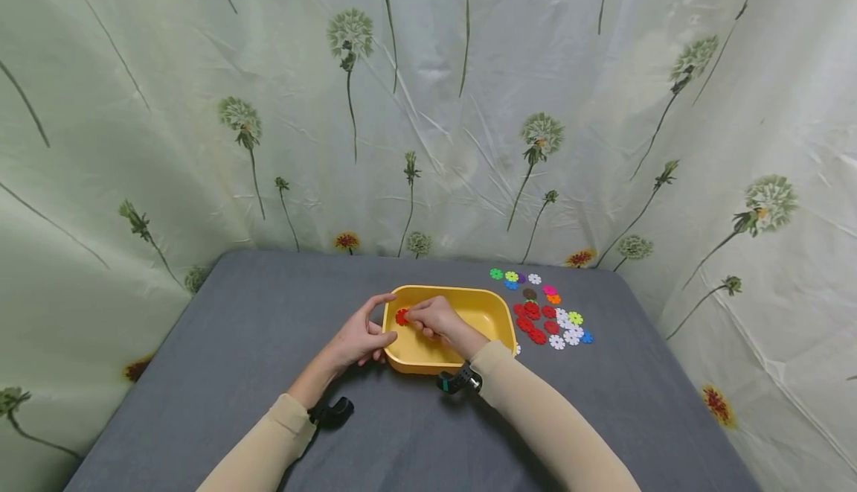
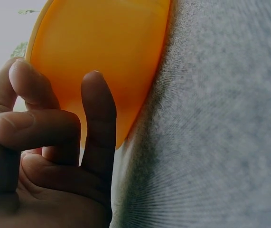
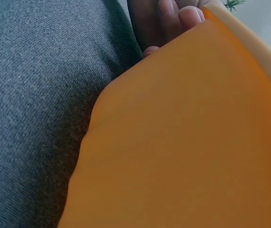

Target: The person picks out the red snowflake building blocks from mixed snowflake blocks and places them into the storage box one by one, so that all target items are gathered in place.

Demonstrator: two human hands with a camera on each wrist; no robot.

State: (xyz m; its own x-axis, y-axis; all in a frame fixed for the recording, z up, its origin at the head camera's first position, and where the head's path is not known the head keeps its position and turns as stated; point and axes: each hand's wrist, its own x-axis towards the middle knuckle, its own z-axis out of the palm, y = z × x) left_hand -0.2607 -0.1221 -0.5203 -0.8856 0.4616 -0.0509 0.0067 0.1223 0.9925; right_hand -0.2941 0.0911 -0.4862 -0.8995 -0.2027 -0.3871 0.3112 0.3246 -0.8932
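Observation:
A yellow plastic tub (image 1: 428, 368) sits on the grey cloth. My left hand (image 1: 359, 337) grips its left end, thumb at the near rim and index finger at the far rim; the left wrist view shows the other fingers (image 2: 99, 114) against the tub's outer wall. Reaching over the near side into the tub, my right hand (image 1: 438, 318) pinches a red flower-shaped plastic disc (image 1: 402, 317) near the left inner wall. In the right wrist view the tub wall (image 3: 187, 128) hides my right hand, while fingers of the left hand (image 3: 166, 19) show beyond it.
Right of the tub lies a loose spread of flower-shaped discs: several red discs (image 1: 538, 336), white discs (image 1: 557, 342), and others in green, blue, pink and orange. A flower-printed curtain (image 1: 442, 142) hangs behind the grey-covered table (image 1: 268, 291).

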